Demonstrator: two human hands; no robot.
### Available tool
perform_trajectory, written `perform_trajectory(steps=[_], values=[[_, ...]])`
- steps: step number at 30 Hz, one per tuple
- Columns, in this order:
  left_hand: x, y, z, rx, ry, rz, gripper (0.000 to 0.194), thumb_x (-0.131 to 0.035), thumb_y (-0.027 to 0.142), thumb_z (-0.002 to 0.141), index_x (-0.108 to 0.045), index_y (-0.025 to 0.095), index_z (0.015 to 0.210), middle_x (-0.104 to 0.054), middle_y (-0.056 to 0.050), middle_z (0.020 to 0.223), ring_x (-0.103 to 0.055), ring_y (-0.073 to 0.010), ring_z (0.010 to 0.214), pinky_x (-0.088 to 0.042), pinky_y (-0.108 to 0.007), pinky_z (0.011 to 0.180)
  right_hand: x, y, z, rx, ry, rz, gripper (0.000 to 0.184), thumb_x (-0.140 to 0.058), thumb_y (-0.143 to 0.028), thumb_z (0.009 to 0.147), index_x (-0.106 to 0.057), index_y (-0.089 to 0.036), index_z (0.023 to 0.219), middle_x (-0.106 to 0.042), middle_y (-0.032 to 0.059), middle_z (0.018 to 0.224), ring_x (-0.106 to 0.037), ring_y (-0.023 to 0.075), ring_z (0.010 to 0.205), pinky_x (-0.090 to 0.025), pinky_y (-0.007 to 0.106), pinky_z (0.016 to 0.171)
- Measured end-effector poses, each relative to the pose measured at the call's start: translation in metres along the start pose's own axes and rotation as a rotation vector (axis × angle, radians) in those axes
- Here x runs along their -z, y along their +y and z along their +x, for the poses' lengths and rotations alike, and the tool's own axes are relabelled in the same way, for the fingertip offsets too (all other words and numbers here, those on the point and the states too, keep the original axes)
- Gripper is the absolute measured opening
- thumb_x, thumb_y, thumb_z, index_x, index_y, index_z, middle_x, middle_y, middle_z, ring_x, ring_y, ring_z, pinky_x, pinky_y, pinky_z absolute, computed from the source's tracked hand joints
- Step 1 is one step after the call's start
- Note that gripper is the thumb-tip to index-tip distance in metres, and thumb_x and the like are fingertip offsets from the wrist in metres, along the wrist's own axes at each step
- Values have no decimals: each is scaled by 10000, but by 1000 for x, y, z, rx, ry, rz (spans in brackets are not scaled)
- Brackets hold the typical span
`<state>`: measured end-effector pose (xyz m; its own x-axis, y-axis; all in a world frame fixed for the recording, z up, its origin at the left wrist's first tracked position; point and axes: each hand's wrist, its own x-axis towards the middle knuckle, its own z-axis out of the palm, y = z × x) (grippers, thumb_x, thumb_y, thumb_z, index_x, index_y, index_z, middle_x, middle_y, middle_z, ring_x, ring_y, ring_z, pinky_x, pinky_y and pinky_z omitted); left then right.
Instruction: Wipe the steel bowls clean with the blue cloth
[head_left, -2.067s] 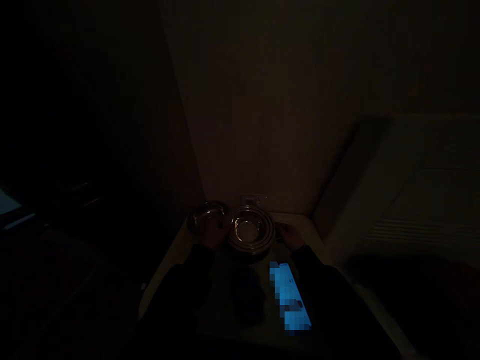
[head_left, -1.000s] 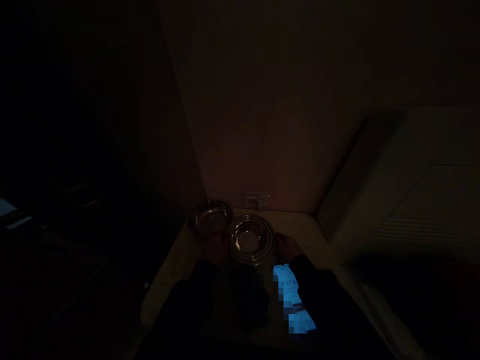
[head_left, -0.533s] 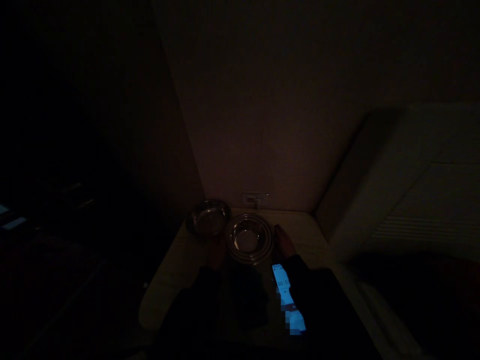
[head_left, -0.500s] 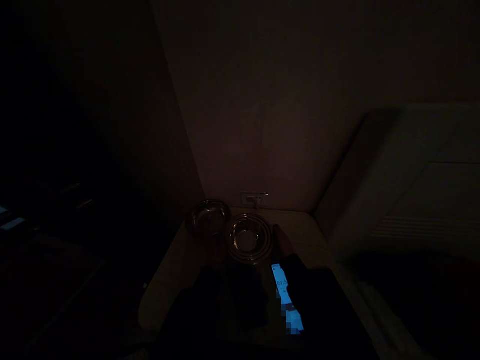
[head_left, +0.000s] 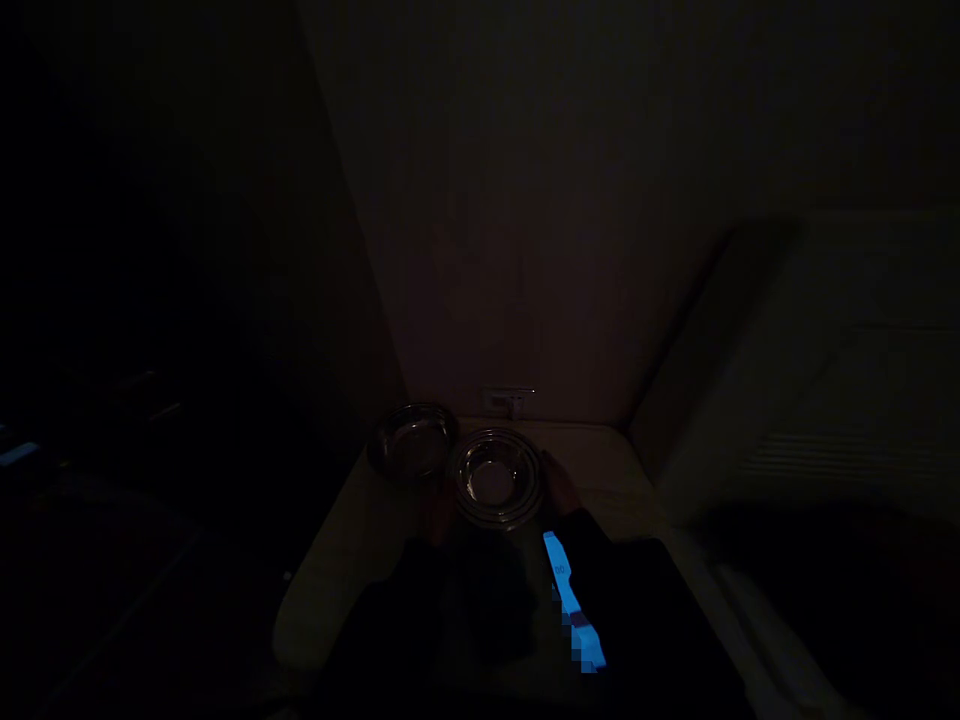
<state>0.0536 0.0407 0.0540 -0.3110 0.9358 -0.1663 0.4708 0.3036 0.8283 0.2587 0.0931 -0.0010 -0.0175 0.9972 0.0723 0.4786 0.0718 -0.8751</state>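
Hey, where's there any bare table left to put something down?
As far as the dark shows, two patches look bare: back right of the table, between right hand and wall; and its left side, between left sleeve and edge. Crowded: back left, with a shiny bowl, and the middle, with nested bowls, left hand, phone and a dark item.

Shiny round metal bowls [head_left: 495, 482], nested together, rest upright on the tabletop [head_left: 607, 470].

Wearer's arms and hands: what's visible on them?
Long, dark, near-black sleeves, left and right, reaching about the wrists. Left hand and right hand look bare, no gloves. No markings show; too dark for rings or fabric.
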Motion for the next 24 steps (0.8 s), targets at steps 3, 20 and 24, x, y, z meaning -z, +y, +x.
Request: perform_trajectory(steps=[3, 20, 24], values=[[8, 5, -5, 58, -7, -67, 424, -346, 333, 951, -626, 115, 1183, -650, -127, 1191, -640, -221, 1050, -516, -290, 818, 5, 4, -5, -49, 36, 89, 277, -537, -333, 928, -560, -198, 1169, -562, 79, 1208, -589, 202, 997, -511, 406, 843], [-44, 51, 10, -28, -154, -144, 329, -478, 259, 908, -660, 97, 1128, -665, -114, 1164, -600, -229, 1122, -459, -309, 938, 90, 33, 13, -143, 150, 195, 255, -493, -333, 932, -642, -166, 1055, -636, 74, 1154, -579, 230, 1085, -448, 428, 947], [-75, 63, 18, -65, -199, -189, 308, -494, 250, 897, -675, 91, 1090, -674, -119, 1144, -617, -232, 1093, -479, -314, 912, 115, 50, 23, -182, 208, 179, 274, -545, -342, 923, -572, -188, 1147, -572, 75, 1195, -590, 208, 1002, -504, 417, 852]])
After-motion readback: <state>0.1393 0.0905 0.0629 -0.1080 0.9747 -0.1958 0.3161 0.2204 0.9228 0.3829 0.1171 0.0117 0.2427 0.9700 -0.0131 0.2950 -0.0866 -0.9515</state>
